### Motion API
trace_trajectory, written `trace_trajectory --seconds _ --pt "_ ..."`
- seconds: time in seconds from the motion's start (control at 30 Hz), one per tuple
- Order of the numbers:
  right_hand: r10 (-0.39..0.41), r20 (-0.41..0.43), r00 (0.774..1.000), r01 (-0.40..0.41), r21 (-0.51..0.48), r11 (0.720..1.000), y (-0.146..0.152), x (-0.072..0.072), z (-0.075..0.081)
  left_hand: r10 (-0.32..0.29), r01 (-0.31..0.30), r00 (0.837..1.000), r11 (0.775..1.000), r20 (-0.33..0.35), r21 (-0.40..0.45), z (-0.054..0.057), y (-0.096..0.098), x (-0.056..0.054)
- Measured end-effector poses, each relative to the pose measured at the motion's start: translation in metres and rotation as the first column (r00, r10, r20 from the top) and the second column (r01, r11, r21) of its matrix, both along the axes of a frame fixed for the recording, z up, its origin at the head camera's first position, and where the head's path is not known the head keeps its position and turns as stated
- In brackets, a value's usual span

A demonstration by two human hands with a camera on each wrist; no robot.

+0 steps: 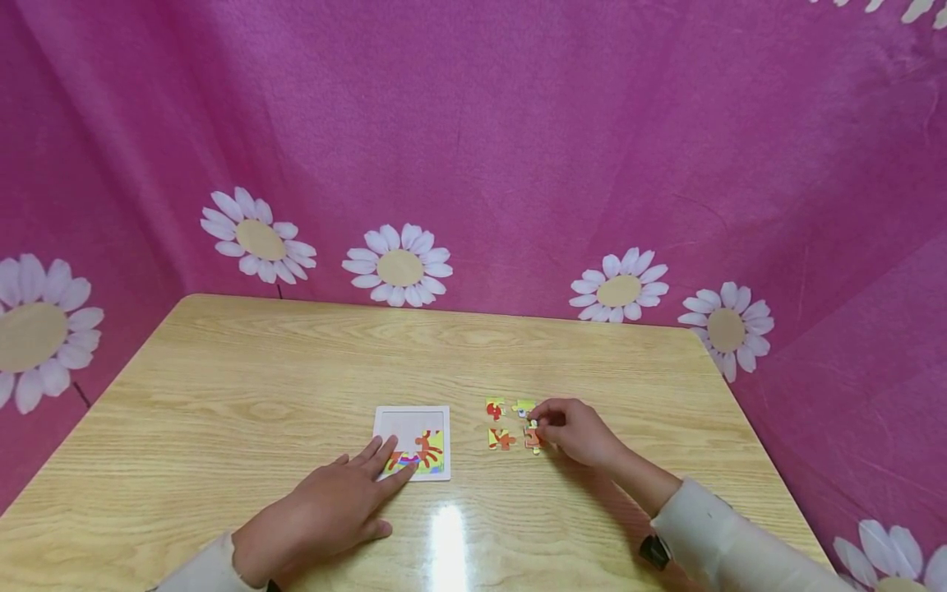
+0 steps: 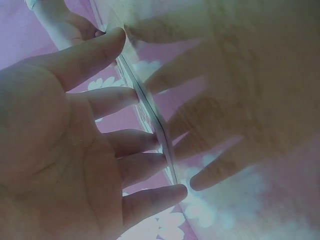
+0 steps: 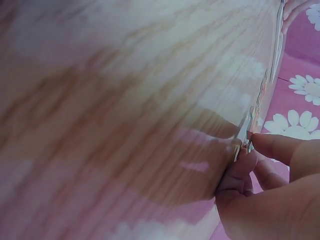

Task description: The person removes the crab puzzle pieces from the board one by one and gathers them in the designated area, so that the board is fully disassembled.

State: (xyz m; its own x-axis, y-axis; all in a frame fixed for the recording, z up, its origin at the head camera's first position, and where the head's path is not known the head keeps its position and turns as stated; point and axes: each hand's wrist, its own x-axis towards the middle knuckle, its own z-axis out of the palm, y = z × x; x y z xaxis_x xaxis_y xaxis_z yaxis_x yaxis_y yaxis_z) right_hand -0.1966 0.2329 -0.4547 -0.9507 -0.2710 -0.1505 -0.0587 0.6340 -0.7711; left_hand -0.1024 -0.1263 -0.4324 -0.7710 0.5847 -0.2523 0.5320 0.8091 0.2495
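Observation:
My left hand (image 1: 333, 503) lies with its fingers spread over the lower left of a white square puzzle tray (image 1: 448, 444). Several joined pieces (image 1: 432, 448), orange, yellow and purple, fill the tray's lower part; its upper part shows bare grey backing. In the left wrist view the fingers look straight. To the right of the tray, my right hand (image 1: 580, 433) pinches an orange and yellow puzzle piece (image 1: 533, 438) between thumb and finger, at the tabletop. The right wrist view shows the piece edge-on at the fingertips, partly hidden.
Three other loose pieces lie between tray and right hand: one with a red shape (image 1: 495, 409), an orange one (image 1: 500, 439) and a yellow one (image 1: 524, 407). The wooden table (image 1: 296, 362) is bordered by a pink cloth (image 1: 473, 148) with white flowers.

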Motion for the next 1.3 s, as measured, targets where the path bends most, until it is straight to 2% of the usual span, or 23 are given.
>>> trace_trajectory --seconds 0.53,0.9,1.3 --pt "-0.008 -0.032 0.999 0.009 0.010 1.000 -0.0017 0.0009 0.0006 0.002 -0.002 1.000 1.000 -0.022 0.012 -0.0006 -0.0008 0.0004" --pt "-0.007 -0.010 1.000 0.007 -0.013 1.000 -0.0009 -0.0011 0.0023 0.005 -0.004 0.997 1.000 -0.080 0.017 0.0025 -0.0003 -0.0018" --pt "0.043 -0.055 0.998 -0.046 -0.056 0.997 -0.0044 -0.0019 0.0063 -0.003 0.006 0.990 1.000 -0.141 0.023 0.0034 0.0031 -0.0035"
